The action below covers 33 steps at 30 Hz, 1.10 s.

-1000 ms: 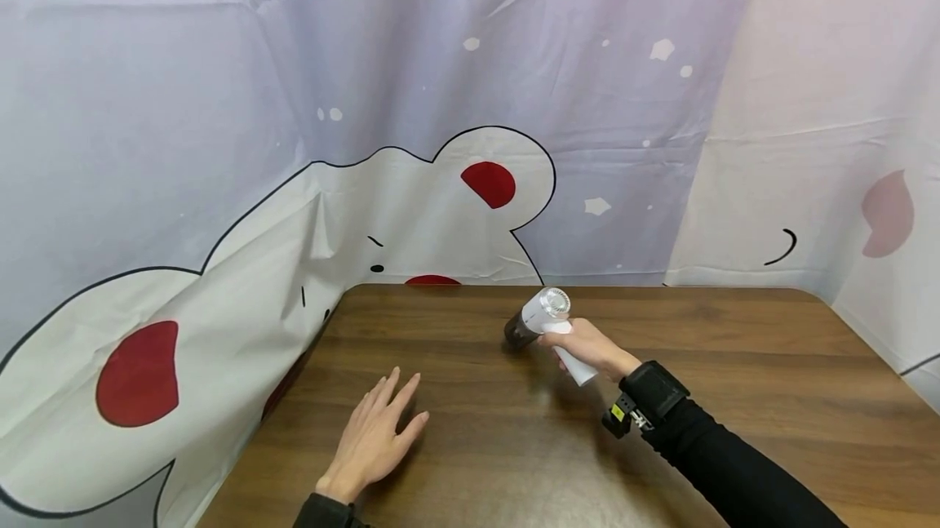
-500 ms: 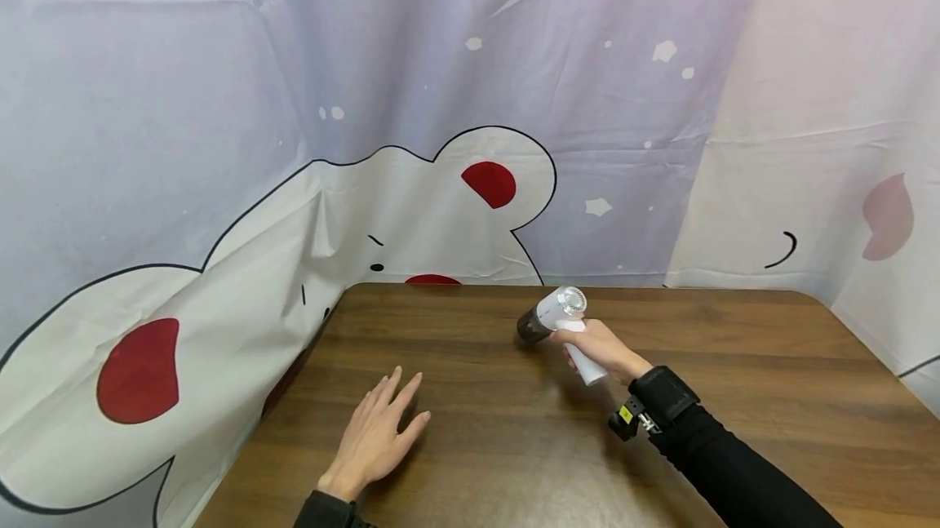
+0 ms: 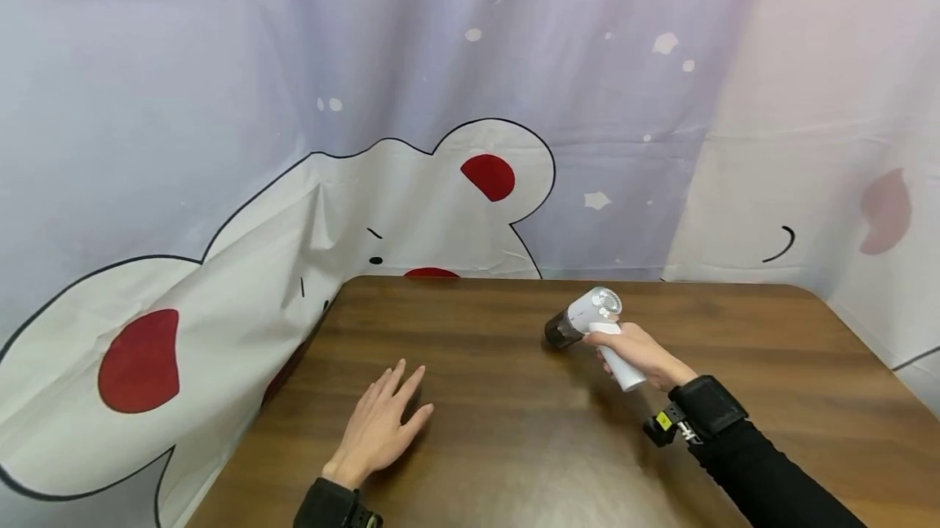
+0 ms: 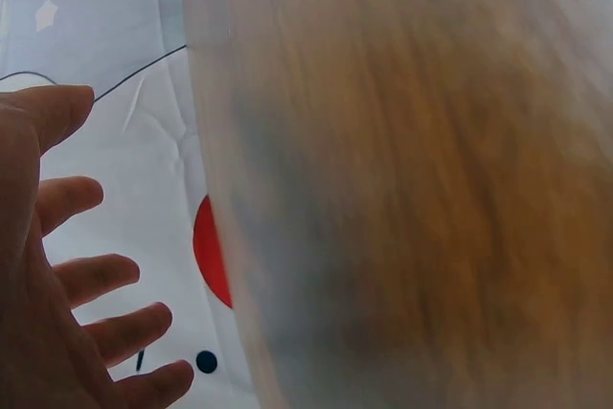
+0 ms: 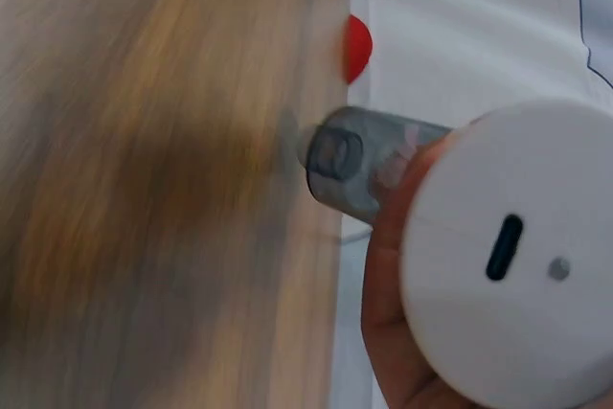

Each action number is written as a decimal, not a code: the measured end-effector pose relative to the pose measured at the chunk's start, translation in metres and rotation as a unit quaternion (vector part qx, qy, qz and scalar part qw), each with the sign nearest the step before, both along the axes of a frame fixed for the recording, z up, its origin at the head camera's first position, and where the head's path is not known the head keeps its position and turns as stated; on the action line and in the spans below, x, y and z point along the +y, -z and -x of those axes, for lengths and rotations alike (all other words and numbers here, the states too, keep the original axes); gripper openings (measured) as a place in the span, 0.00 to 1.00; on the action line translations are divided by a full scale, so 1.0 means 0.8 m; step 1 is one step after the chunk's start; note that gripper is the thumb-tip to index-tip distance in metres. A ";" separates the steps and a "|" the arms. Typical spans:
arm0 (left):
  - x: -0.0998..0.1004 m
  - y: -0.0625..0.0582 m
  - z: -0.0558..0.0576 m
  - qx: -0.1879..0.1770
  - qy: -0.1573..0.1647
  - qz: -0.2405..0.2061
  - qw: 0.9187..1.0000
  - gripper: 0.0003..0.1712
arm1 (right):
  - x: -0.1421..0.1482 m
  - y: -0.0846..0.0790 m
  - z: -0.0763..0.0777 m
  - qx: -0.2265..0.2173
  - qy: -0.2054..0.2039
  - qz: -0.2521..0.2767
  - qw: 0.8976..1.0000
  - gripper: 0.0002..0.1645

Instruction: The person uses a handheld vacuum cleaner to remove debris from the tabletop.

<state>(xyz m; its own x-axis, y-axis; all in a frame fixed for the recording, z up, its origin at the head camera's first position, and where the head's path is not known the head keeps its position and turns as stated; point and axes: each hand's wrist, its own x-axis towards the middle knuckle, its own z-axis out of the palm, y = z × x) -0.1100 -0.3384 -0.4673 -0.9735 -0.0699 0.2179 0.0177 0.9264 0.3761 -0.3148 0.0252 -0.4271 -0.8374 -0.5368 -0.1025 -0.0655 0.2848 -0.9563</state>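
A small white handheld vacuum (image 3: 591, 310) with a dark see-through dust cup is held in my right hand (image 3: 637, 351), fingers curled round its handle. Its nozzle end points down and left, close over the wooden table. In the right wrist view, the round white handle base (image 5: 508, 332) with a dark slot fills the right side, and the clear dust cup (image 5: 359, 160) shows beyond my fingers. My left hand (image 3: 378, 426) is spread over the table at front left, palm down, holding nothing. Part of the vacuum shows at the top of the left wrist view.
The brown wood-grain table (image 3: 455, 332) has rounded far corners. Behind it and to the left hangs a printed fabric backdrop (image 3: 411, 63) with white cartoon shapes and red patches, right along the table's edge. A black camera band (image 3: 708, 407) circles the right wrist.
My right hand has carried the vacuum to the right across the table, its nozzle still low. The left hand stays in nearly the same place. The head view has tilted slightly down.
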 end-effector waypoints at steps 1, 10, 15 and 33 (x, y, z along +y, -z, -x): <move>0.003 -0.001 0.003 0.002 0.004 0.000 1.000 0.35 | 0.010 -0.001 -0.003 -0.001 -0.002 -0.003 1.000 0.13; 0.008 -0.004 0.015 0.007 0.030 0.013 0.999 0.36 | 0.050 -0.003 -0.034 -0.050 -0.020 0.028 0.998 0.13; 0.007 -0.006 0.019 0.004 0.032 0.011 0.999 0.36 | 0.055 0.012 -0.043 -0.206 -0.107 0.201 0.952 0.10; -0.009 -0.001 0.028 0.053 -0.004 0.041 0.998 0.40 | 0.059 0.046 -0.062 -0.394 -0.320 0.448 0.736 0.19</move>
